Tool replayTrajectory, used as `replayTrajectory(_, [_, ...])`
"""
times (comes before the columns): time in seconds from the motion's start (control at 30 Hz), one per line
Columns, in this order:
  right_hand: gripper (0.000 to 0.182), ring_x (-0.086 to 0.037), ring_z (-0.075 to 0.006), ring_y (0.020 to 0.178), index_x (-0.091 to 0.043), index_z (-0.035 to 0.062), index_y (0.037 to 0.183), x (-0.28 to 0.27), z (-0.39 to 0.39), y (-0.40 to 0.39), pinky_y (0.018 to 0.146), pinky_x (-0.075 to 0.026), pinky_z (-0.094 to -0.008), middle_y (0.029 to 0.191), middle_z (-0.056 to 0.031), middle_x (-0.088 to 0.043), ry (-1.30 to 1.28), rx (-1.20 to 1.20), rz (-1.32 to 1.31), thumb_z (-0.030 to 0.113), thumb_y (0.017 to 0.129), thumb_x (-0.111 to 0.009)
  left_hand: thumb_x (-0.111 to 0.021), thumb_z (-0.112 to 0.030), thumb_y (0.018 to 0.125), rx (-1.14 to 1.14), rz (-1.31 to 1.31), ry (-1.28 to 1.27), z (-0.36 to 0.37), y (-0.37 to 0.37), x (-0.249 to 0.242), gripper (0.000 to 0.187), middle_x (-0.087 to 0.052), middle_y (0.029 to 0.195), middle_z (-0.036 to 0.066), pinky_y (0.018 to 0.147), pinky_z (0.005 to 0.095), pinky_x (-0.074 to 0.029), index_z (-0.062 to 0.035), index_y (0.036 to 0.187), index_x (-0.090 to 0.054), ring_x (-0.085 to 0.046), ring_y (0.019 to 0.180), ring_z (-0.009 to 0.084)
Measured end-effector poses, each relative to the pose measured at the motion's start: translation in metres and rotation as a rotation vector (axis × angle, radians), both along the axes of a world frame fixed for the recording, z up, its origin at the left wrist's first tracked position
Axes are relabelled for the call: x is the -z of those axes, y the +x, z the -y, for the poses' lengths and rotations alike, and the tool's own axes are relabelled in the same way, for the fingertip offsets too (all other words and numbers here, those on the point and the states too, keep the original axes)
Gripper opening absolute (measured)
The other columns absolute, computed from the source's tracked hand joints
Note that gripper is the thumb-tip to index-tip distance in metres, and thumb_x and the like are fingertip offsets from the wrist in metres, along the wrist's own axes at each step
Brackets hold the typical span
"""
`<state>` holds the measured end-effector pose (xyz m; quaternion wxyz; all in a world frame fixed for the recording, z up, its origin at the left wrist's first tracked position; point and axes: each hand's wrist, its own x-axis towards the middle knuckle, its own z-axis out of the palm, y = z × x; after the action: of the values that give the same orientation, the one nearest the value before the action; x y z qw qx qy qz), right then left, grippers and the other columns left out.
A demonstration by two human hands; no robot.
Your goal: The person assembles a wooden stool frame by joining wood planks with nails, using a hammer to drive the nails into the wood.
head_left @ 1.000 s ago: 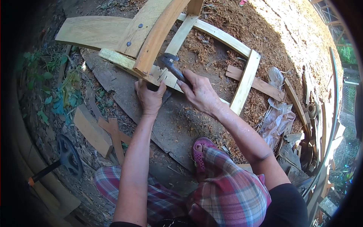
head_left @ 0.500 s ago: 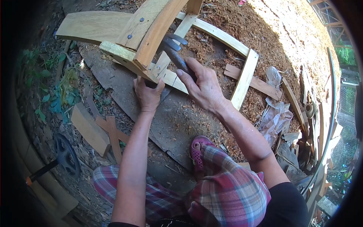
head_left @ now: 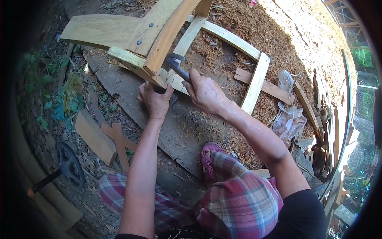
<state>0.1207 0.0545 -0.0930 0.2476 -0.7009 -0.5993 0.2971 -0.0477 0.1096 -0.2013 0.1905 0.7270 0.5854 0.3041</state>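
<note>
My right hand (head_left: 209, 93) is wrapped round the handle of a claw hammer (head_left: 182, 73). The hammer's head is down among the slats of a wooden frame (head_left: 260, 77), beside an upright curved board (head_left: 169, 34). Close under the frame's near corner block (head_left: 133, 61), my left hand (head_left: 156, 99) is closed with the thumb raised. It grips a dark metal piece (head_left: 172, 100), mostly hidden by the hand and wood; I cannot tell its kind. Two bolt or nail heads (head_left: 151, 24) show on the wide board above.
Wood shavings (head_left: 223, 55) cover the ground beyond the frame. Offcuts (head_left: 95, 137) lie at the left near a black handwheel (head_left: 71, 165). Crumpled plastic (head_left: 290, 119) and scrap wood (head_left: 322, 119) are piled at the right. A pink clog (head_left: 207, 159) is on my foot.
The hammer has swung down and left, its head now lower against the frame. My right hand moved left with it. The frame has shifted slightly; my left hand stays in place.
</note>
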Motion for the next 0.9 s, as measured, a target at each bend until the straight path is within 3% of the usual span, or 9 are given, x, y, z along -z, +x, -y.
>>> replayTrajectory(0.1, [0.030, -0.061, -0.0502, 0.075, -0.041, -0.0020, 0.095, -0.016, -0.011, 0.006, 0.065, -0.048, -0.0560, 0.073, -0.0298, -0.060, -0.138, -0.054, 0.040, 0.026, 0.099, -0.048, -0.078, -0.040, 0.071, 0.006, 0.009, 0.011, -0.003, 0.000, 0.002, 0.049, -0.064, 0.101, 0.008, 0.093, 0.0482, -0.038, -0.0147, 0.109, -0.060, -0.053, 0.107, 0.0323])
replayTrajectory(0.17, [0.031, -0.062, -0.0492, 0.077, -0.041, -0.0020, 0.096, -0.031, -0.013, 0.004, 0.067, -0.049, -0.0555, 0.075, -0.0296, -0.062, 0.035, -0.022, 0.001, 0.028, 0.099, -0.049, -0.081, -0.037, 0.068, 0.025, 0.085, -0.027, -0.003, -0.002, 0.008, 0.053, -0.063, 0.103, 0.008, 0.092, 0.0466, -0.041, -0.0125, 0.109, -0.060, -0.054, 0.105, 0.0325])
replayTrajectory(0.23, [0.032, -0.063, -0.0490, 0.078, -0.041, -0.0016, 0.098, -0.021, -0.009, 0.000, 0.069, -0.050, -0.0554, 0.077, -0.0293, -0.063, 0.067, 0.007, -0.034, 0.030, 0.098, -0.049, -0.081, -0.038, 0.068, 0.021, 0.063, -0.034, 0.000, -0.004, 0.012, 0.053, -0.063, 0.103, 0.009, 0.091, 0.0460, -0.042, -0.0120, 0.109, -0.060, -0.054, 0.104, 0.0326])
replayTrajectory(0.3, [0.031, -0.061, -0.0473, 0.074, -0.040, -0.0009, 0.096, 0.009, -0.003, 0.001, 0.062, -0.046, -0.0536, 0.071, -0.0283, -0.059, -0.084, -0.087, 0.084, 0.028, 0.100, -0.050, -0.081, -0.038, 0.068, 0.017, 0.052, -0.004, -0.004, -0.002, 0.009, 0.053, -0.062, 0.103, 0.010, 0.090, 0.0453, -0.043, -0.0115, 0.109, -0.059, -0.054, 0.103, 0.0328])
replayTrajectory(0.43, [0.029, -0.061, -0.0483, 0.074, -0.041, 0.0001, 0.096, -0.009, -0.010, 0.007, 0.064, -0.046, -0.0544, 0.071, -0.0275, -0.059, -0.111, -0.064, 0.033, 0.027, 0.100, -0.050, -0.078, -0.039, 0.071, 0.014, 0.038, 0.034, -0.005, -0.004, 0.012, 0.051, -0.062, 0.102, 0.011, 0.089, 0.0458, -0.042, -0.0099, 0.109, -0.058, -0.053, 0.101, 0.0331])
replayTrajectory(0.57, [0.027, -0.061, -0.0451, 0.070, -0.040, 0.0008, 0.096, -0.032, -0.012, 0.003, 0.062, -0.046, -0.0510, 0.069, -0.0250, -0.058, 0.138, 0.062, -0.099, 0.026, 0.100, -0.049, -0.082, -0.030, 0.069, 0.070, 0.069, 0.009, 0.000, -0.006, 0.011, 0.053, -0.061, 0.102, 0.011, 0.090, 0.0456, -0.043, -0.0086, 0.110, -0.057, -0.052, 0.100, 0.0338])
replayTrajectory(0.6, [0.030, -0.060, -0.0507, 0.073, -0.039, -0.0008, 0.098, -0.029, -0.010, 0.002, 0.064, -0.047, -0.0568, 0.070, -0.0301, -0.058, 0.087, 0.064, -0.144, 0.026, 0.098, -0.051, -0.082, -0.027, 0.069, 0.069, 0.074, 0.001, -0.004, -0.005, 0.007, 0.053, -0.061, 0.103, 0.011, 0.090, 0.0455, -0.043, -0.0085, 0.110, -0.056, -0.052, 0.100, 0.0339])
replayTrajectory(0.73, [0.029, -0.060, -0.0510, 0.078, -0.040, 0.0005, 0.100, 0.017, -0.001, 0.006, 0.068, -0.046, -0.0577, 0.074, -0.0308, -0.060, -0.008, -0.089, -0.052, 0.027, 0.097, -0.051, -0.080, -0.024, 0.070, 0.089, 0.103, 0.057, -0.006, -0.004, 0.008, 0.049, -0.060, 0.104, 0.010, 0.089, 0.0450, -0.043, -0.0093, 0.111, -0.056, -0.052, 0.101, 0.0330])
replayTrajectory(0.9, [0.030, -0.059, -0.0493, 0.077, -0.043, 0.0008, 0.096, 0.023, 0.019, 0.023, 0.068, -0.047, -0.0524, 0.082, -0.0288, -0.060, -0.056, 0.185, -0.155, 0.026, 0.093, -0.060, -0.080, -0.023, 0.070, 0.061, 0.106, 0.010, -0.003, -0.004, 0.009, 0.046, -0.060, 0.102, 0.010, 0.089, 0.0453, -0.043, -0.0094, 0.108, -0.056, -0.053, 0.100, 0.0331])
